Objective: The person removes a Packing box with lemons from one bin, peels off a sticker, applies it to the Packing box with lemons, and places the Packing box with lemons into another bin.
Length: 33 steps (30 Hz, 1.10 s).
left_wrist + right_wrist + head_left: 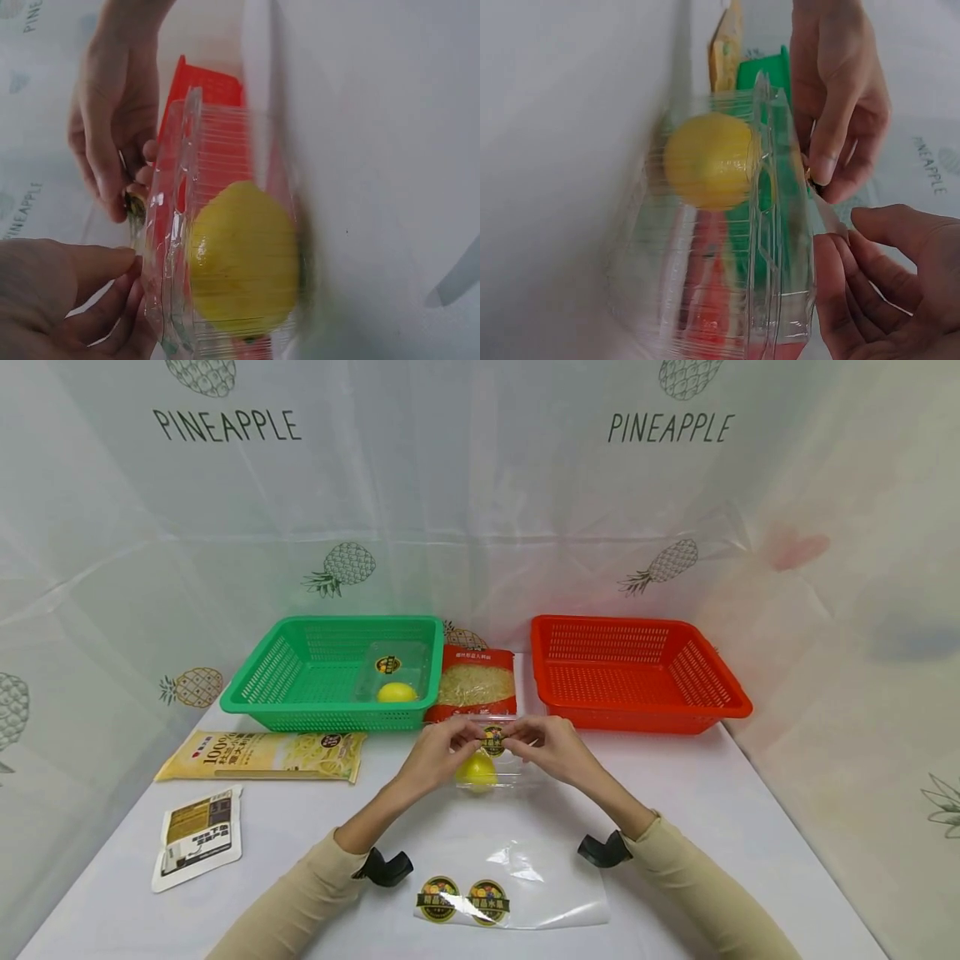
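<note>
A clear plastic clamshell box stands lid down to the table with a yellow lemon inside, at the left end in the head view. Just above its lid is a round black-and-gold sticker. My left hand pinches the sticker's left edge between thumb and fingertips. From the other side, my right hand pinches its right edge. The right wrist view shows the sticker edge-on, stretched between both hands. Whether it touches the lid I cannot tell.
Nearby lies a clear sheet with two more stickers. A green basket holds another boxed lemon; a red basket stands right. Between them is a red pasta bag. Leftward lie a yellow packet and white pouch.
</note>
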Available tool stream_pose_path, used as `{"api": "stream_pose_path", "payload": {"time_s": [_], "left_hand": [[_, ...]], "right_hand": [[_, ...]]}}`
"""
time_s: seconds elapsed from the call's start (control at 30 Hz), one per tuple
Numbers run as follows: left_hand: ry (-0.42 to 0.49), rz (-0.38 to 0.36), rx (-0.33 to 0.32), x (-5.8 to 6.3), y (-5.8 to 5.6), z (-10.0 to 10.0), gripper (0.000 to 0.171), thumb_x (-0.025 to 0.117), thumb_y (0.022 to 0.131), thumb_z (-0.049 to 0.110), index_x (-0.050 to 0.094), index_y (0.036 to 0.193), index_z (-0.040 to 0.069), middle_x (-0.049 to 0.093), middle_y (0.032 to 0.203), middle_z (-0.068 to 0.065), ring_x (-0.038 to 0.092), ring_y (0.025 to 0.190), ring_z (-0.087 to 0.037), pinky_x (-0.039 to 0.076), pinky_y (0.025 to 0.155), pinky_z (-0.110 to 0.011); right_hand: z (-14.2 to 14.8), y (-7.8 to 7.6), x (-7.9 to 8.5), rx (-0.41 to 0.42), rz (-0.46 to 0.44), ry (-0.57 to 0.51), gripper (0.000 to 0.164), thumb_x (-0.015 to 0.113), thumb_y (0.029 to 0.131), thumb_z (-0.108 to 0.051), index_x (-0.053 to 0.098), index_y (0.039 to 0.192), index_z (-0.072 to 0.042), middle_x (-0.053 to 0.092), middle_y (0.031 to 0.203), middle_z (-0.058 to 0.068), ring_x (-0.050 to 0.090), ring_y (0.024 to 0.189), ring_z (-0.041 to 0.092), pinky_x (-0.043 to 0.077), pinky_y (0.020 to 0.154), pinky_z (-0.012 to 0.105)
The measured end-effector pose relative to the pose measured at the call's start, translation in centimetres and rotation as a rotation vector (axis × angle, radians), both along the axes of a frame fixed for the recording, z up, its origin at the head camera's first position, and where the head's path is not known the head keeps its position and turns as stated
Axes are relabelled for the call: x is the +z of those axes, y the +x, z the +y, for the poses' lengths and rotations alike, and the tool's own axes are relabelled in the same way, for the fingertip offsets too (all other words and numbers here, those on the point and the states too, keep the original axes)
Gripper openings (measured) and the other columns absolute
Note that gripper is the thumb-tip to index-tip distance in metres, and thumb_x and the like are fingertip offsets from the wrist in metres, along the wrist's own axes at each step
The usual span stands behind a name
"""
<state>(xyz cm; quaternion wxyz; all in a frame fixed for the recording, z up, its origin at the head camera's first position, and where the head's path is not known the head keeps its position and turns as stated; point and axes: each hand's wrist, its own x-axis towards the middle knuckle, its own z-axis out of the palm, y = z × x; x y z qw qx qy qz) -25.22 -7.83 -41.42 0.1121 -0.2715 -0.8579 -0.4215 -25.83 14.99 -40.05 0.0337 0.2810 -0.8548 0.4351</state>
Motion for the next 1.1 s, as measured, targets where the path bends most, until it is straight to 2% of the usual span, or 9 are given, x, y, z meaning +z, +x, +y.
{"api": "stream_pose_path", "payload": {"time_s": [0.13,0.37,0.73,0.93,1.1], "left_hand": [[-0.022,-0.009,0.011,0.0,-0.4,0.1,0.013,0.070,0.090,0.008,0.073,0.102,0.006,0.075,0.096,-0.005,0.066,0.078,-0.014,0.055,0.073,-0.020],[-0.057,-0.041,0.034,0.0,-0.9,0.6,0.015,0.068,0.091,0.009,0.073,0.105,0.007,0.075,0.102,-0.005,0.067,0.084,-0.016,0.057,0.078,-0.026],[-0.120,-0.043,0.102,0.2,-1.3,1.2,0.014,0.067,0.092,0.012,0.076,0.104,0.009,0.076,0.100,-0.004,0.066,0.081,-0.015,0.054,0.073,-0.028],[-0.157,-0.034,0.105,0.3,-1.4,1.4,0.016,0.067,0.092,0.011,0.076,0.104,0.008,0.075,0.111,-0.004,0.068,0.084,-0.016,0.055,0.074,-0.029],[-0.167,-0.029,0.098,0.5,-1.4,1.5,0.016,0.067,0.092,0.010,0.076,0.104,0.006,0.074,0.112,-0.005,0.068,0.084,-0.018,0.055,0.074,-0.030]], "right_hand": [[0.0,-0.6,-0.2,-0.021,0.018,0.019,0.017,0.075,0.087,-0.016,0.075,0.103,-0.010,0.076,0.090,0.003,0.069,0.076,0.010,0.058,0.069,0.023],[-0.3,-1.5,-0.6,-0.060,0.025,0.031,0.014,0.075,0.087,-0.015,0.076,0.100,-0.009,0.076,0.087,0.005,0.069,0.073,0.010,0.058,0.068,0.021],[-0.3,-2.2,-1.3,-0.116,-0.001,0.035,0.013,0.074,0.088,-0.014,0.077,0.098,-0.007,0.076,0.085,0.006,0.068,0.065,0.011,0.056,0.063,0.019],[-0.2,-2.5,-1.5,-0.122,-0.003,0.048,0.014,0.074,0.088,-0.016,0.077,0.098,-0.007,0.076,0.085,0.007,0.067,0.064,0.008,0.056,0.061,0.020],[-0.3,-2.5,-1.4,-0.132,-0.019,0.063,0.015,0.074,0.088,-0.016,0.077,0.098,-0.007,0.076,0.084,0.006,0.066,0.063,0.007,0.055,0.060,0.020]]}}
